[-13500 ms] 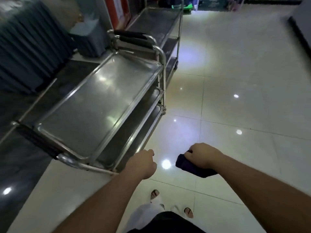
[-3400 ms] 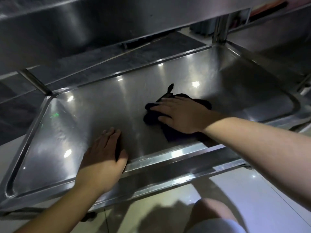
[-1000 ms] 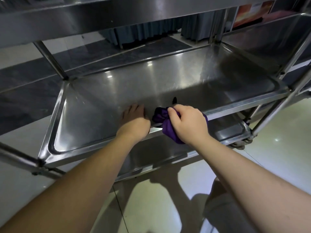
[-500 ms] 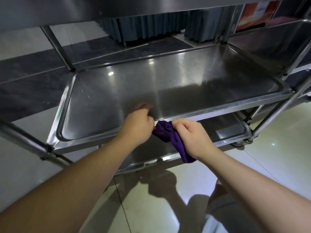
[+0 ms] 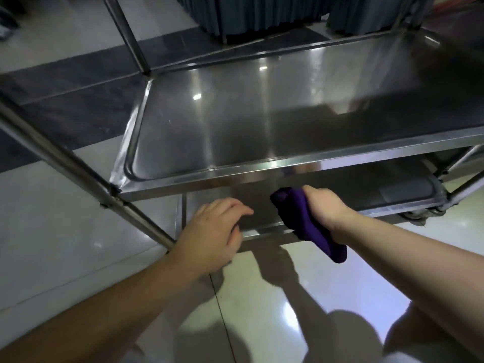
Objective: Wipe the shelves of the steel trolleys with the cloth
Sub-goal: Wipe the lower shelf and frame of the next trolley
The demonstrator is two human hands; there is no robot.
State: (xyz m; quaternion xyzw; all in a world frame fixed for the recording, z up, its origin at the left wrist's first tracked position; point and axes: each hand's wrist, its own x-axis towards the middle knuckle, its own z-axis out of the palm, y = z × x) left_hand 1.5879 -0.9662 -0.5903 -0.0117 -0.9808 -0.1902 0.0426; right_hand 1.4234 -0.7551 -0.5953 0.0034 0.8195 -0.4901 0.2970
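Note:
The steel trolley's middle shelf point(image 5: 262, 121) fills the upper view, bare and shiny. Below it lies the bottom shelf point(image 5: 379, 187), partly hidden by the middle shelf's front rim. My right hand point(image 5: 323, 206) grips a purple cloth point(image 5: 303, 221) in front of the bottom shelf's front edge, with a tail of cloth hanging down. My left hand point(image 5: 212, 237) hovers beside it at the same height, fingers loosely curled and holding nothing.
A slanted steel frame tube point(image 5: 78, 169) runs down the left to the trolley's corner. A second trolley's legs point(image 5: 466, 166) stand at the right. Grey pleated drapes point(image 5: 256, 14) hang behind. Glossy tiled floor point(image 5: 288, 297) lies beneath me.
Both hands have left the middle shelf's front rim and dropped to the level of the bottom shelf. The right hand still has the cloth. The view has tilted downward.

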